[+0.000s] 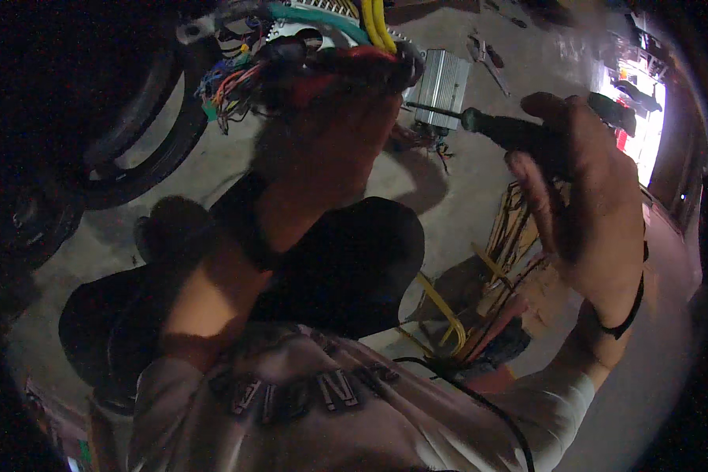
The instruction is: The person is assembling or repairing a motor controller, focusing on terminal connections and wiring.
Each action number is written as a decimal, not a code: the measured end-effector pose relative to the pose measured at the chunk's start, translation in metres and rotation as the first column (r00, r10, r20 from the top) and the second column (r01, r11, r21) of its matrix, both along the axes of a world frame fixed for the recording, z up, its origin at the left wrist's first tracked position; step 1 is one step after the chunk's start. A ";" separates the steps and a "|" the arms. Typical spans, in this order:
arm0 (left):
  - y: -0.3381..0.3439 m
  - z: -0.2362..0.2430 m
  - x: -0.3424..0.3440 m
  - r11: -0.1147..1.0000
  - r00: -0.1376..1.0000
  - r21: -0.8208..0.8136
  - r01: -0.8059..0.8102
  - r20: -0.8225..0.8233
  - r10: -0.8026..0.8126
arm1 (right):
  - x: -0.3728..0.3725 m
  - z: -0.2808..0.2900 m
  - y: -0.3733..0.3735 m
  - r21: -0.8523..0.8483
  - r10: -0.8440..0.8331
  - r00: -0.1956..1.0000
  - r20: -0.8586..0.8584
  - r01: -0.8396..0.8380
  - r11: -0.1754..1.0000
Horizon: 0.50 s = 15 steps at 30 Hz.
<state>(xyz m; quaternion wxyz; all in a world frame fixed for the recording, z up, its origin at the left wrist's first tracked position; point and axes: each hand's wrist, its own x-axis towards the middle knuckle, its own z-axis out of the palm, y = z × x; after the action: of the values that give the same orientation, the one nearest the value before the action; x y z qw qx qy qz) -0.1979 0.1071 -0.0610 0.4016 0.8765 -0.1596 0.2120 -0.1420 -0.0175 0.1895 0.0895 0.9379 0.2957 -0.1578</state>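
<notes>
My right hand [594, 197] is closed round the dark handle of a screwdriver [503, 130]. Its thin shaft points left, ending close to my left hand [338, 153]. That hand is closed at a dark, partly red part [334, 71], whose kind I cannot make out in the shadow. Colourful thin wires [232, 88] hang in a bundle left of it. Thick yellow cables [379, 27] and a green cable [318, 16] run above, by a pale round part with a toothed edge. Beyond the screwdriver's shaft, a ribbed silver metal box [444, 79] has wires at its lower end.
Dark tyres [153, 169] stand at the left. Pliers-like tools [492, 64] lie on the concrete floor at the far side. Yellow cables [444, 311] and cardboard [507, 224] lie by my right knee. A bright opening [645, 118] is at the right.
</notes>
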 end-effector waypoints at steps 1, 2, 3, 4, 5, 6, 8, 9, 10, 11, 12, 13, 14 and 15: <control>0.002 0.002 0.000 0.999 0.999 0.040 0.014 -0.035 -0.012 | -0.001 0.000 0.004 -0.011 0.075 0.996 0.046 -0.074 0.997; 0.004 0.004 0.000 0.996 0.997 0.080 0.028 -0.070 -0.023 | -0.002 0.002 0.008 -0.027 0.067 0.997 0.048 -0.066 0.997; 0.007 0.005 0.002 0.997 0.997 0.064 0.037 -0.067 -0.032 | -0.003 0.006 0.012 -0.079 0.095 0.995 -0.012 -0.096 0.992; 0.010 0.007 0.005 0.997 0.998 0.051 0.049 -0.035 -0.048 | -0.005 0.009 0.016 -0.129 0.117 0.990 -0.074 -0.126 0.984; 0.014 0.007 0.004 0.997 0.999 0.063 0.048 -0.013 -0.048 | -0.006 0.008 0.018 -0.120 0.123 0.989 -0.079 -0.132 0.984; 0.016 0.004 0.003 0.997 0.999 0.069 0.045 -0.018 -0.044 | -0.007 0.006 0.020 -0.121 0.172 0.979 -0.106 -0.185 0.975; 0.016 0.004 0.002 0.986 0.999 0.164 0.027 0.032 -0.033 | -0.007 0.011 0.024 -0.137 0.213 0.967 -0.143 -0.232 0.963; 0.016 0.004 0.001 0.987 0.999 0.156 0.031 0.028 -0.036 | -0.007 0.013 0.025 -0.100 0.150 0.976 -0.161 -0.167 0.981; 0.019 0.006 0.000 0.990 0.997 0.132 0.048 0.050 -0.055 | -0.007 0.015 0.026 -0.061 0.089 0.981 -0.175 -0.101 0.993; 0.020 0.007 0.000 0.992 0.995 0.107 0.065 0.073 -0.073 | -0.007 0.016 0.027 -0.066 0.085 0.981 -0.176 -0.098 0.993; 0.019 0.008 0.000 0.993 0.994 0.101 0.068 0.073 -0.076 | -0.008 0.018 0.028 -0.047 0.001 0.985 -0.175 -0.009 0.999; 0.019 0.007 0.000 0.987 0.993 0.154 0.053 0.096 -0.068 | -0.008 0.017 0.029 -0.028 -0.085 0.980 -0.178 0.081 0.996; 0.018 0.008 0.000 0.978 0.991 0.206 0.036 0.119 -0.062 | -0.008 0.017 0.030 -0.033 -0.089 0.980 -0.180 0.084 0.996; 0.018 0.009 -0.001 0.979 0.991 0.202 0.039 0.116 -0.064 | -0.009 0.017 0.031 -0.006 -0.114 0.976 -0.185 0.115 0.993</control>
<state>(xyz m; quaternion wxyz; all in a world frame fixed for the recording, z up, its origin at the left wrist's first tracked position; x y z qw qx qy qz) -0.1991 0.1247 -0.0520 0.3065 0.8933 -0.2271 0.2377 -0.1507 0.0136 0.2061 0.0499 0.9348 0.2487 -0.2486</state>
